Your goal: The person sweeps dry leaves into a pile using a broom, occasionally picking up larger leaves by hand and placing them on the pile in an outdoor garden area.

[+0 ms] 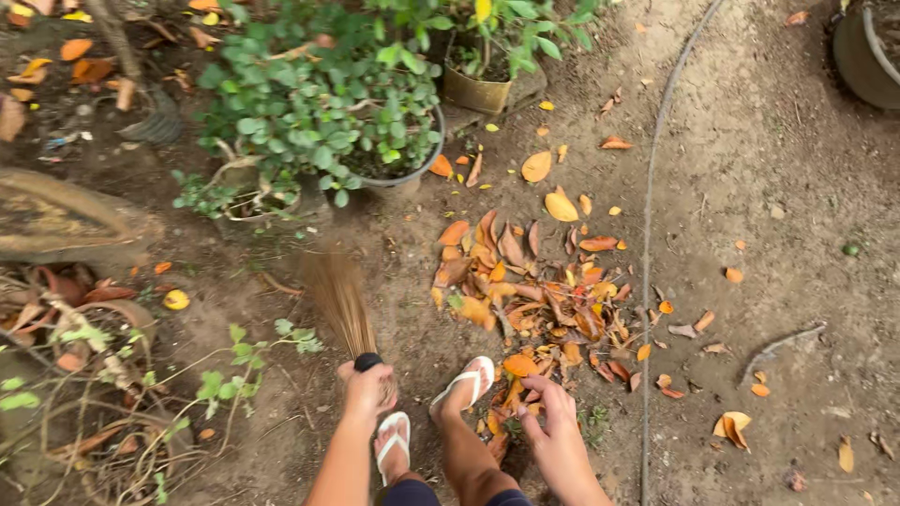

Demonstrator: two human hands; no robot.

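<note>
My left hand (367,392) grips the black-banded handle of a short straw broom (339,302), its bristles fanning up and left over the bare soil. My right hand (553,419) reaches down to the near edge of a pile of orange and brown dry leaves (525,290), fingers curled around a few leaves. My feet in white flip-flops (466,382) stand between the two hands.
Potted green plants (328,112) and a yellow pot (476,91) stand at the back. A thin hose (649,234) runs down the dirt on the right. A dark pot (867,56) sits at top right. Dry roots and twigs (84,375) lie on the left.
</note>
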